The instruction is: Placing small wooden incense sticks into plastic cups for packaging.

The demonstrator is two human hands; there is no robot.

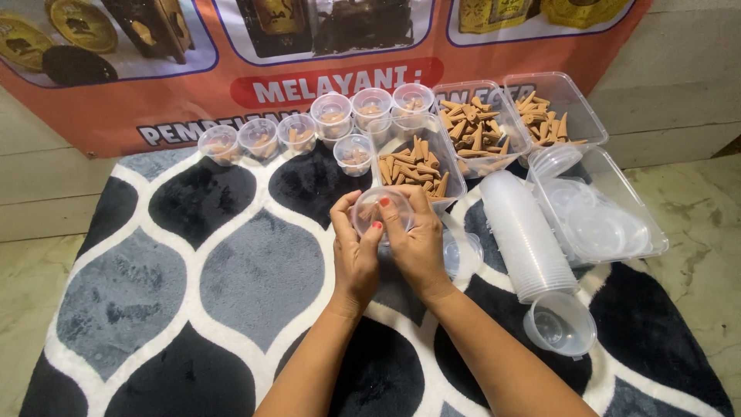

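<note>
our left hand (353, 251) and right hand (414, 243), fingers clasped round a small clear cup (378, 214), near the tub of brown cones (417, 171)

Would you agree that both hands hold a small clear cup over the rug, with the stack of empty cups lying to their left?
Not quite: the head view shows the stack of empty cups lying to the right of the hands. The left hand and right hand do hold the small clear cup over the rug.

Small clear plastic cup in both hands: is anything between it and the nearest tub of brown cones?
Nothing visible does. The small clear plastic cup, held by the left hand and right hand, sits just in front of the clear rectangular tub of brown cones.
</note>
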